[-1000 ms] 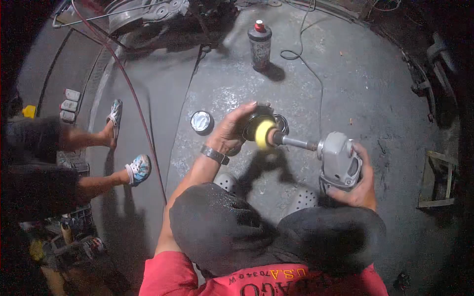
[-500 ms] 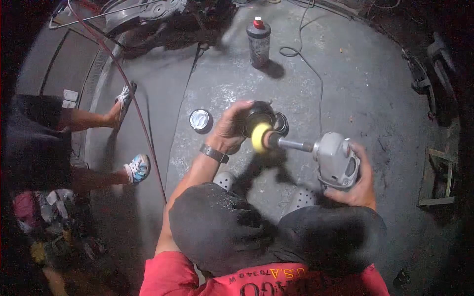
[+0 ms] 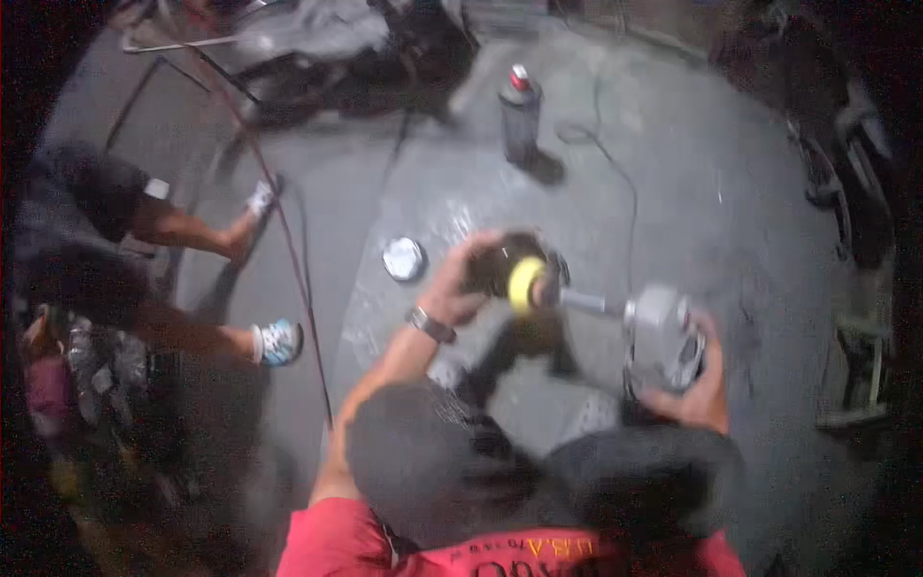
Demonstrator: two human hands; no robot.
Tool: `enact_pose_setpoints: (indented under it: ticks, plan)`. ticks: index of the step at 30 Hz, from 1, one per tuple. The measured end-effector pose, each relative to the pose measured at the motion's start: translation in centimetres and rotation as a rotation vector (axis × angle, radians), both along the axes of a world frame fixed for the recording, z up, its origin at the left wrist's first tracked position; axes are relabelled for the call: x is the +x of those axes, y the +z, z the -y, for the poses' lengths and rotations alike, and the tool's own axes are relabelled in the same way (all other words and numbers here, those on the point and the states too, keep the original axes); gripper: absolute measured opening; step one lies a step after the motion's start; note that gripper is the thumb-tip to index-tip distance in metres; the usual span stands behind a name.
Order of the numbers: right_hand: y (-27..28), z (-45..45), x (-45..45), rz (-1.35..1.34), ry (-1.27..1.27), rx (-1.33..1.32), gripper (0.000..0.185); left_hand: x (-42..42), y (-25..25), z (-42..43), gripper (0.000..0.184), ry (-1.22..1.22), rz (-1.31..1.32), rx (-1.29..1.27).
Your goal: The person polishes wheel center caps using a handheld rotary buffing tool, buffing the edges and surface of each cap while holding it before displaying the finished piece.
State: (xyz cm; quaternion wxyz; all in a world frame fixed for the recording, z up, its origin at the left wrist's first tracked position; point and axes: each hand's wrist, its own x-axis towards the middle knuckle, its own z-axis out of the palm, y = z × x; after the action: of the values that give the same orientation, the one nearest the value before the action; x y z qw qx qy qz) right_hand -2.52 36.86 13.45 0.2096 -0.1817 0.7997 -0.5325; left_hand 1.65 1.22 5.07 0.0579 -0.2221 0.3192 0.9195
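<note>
My left hand (image 3: 460,287), with a watch on the wrist, is closed around a dark, rounded part (image 3: 508,252) whose kind is blurred. In my right hand (image 3: 710,389) is a grey polisher (image 3: 661,327), gripped by its body. A metal shaft reaches left from the polisher to a small yellow foam pad (image 3: 524,284). The pad lies against or just in front of the dark part; I cannot tell if they touch. Left of my left hand, an open round tin (image 3: 403,259) sits on the floor.
A dark bottle with a red cap (image 3: 519,120) stands ahead on the grey floor. A thin cable (image 3: 630,197) runs down the right. At left, another person's legs (image 3: 197,231) are beside a reddish hose (image 3: 288,236). A metal frame (image 3: 870,370) lies far right.
The whole view has shifted and blurred, so things appear lower and mostly a little further right. Both hands keep their holds on the dark part and the polisher.
</note>
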Motion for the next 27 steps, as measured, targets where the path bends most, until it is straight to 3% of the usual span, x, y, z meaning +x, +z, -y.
enact_pose_setpoints:
  ticks: [1, 2, 4, 5, 11, 16, 19, 20, 23, 25, 27]
  plan:
    - [-0.5, -0.5, -0.3, -0.066, 0.046, 0.048, 0.115, 0.1, 0.6, -0.7, 0.033, 0.078, -0.028, -0.059]
    - [-0.5, -0.5, -0.7, -0.085, 0.086, 0.039, 0.114, 0.8, 0.9, -1.8, 0.03, 0.183, -0.209, -0.303]
    - [-0.1, 0.2, -1.2, -0.098, 0.128, -0.037, 0.11, 0.4, 0.1, -1.7, 0.028, 0.191, -0.226, -0.238]
    - [-0.3, 0.6, -1.2, -0.081, 0.121, -0.099, 0.108, -0.3, -1.0, -0.6, 0.03, 0.073, -0.063, 0.078]
    - [-0.8, 2.3, -0.7, 0.04, -0.079, -0.253, 0.111, -1.5, -5.2, 2.1, 0.038, 0.079, -0.086, 0.293]
    - [-7.5, 0.6, -2.3, -0.353, -0.108, -0.252, 0.114, -0.3, -7.0, 4.2, 0.034, 0.34, 0.017, 0.284]
    - [-4.8, 2.4, -1.3, -0.144, -0.193, -0.28, 0.11, 0.6, -8.8, 7.3, 0.039, 0.378, -0.006, 0.403]
    - [-6.7, 2.7, -1.4, -0.257, -0.237, -0.314, 0.11, 0.8, -9.6, 8.4, 0.041, 0.375, -0.029, 0.415]
    - [-4.6, 3.8, -0.5, -0.139, -0.315, -0.27, 0.108, 1.3, -10.1, 10.1, 0.039, 0.439, 0.0, 0.435]
    - [-11.4, -1.1, -2.9, -0.221, -0.346, -0.235, 0.105, 1.8, -9.8, 9.2, 0.048, 0.533, -0.048, 0.384]
    - [-12.5, -2.7, -3.7, -0.196, -0.3, -0.308, 0.107, 1.9, -8.9, 8.8, 0.052, 0.587, -0.081, 0.406]
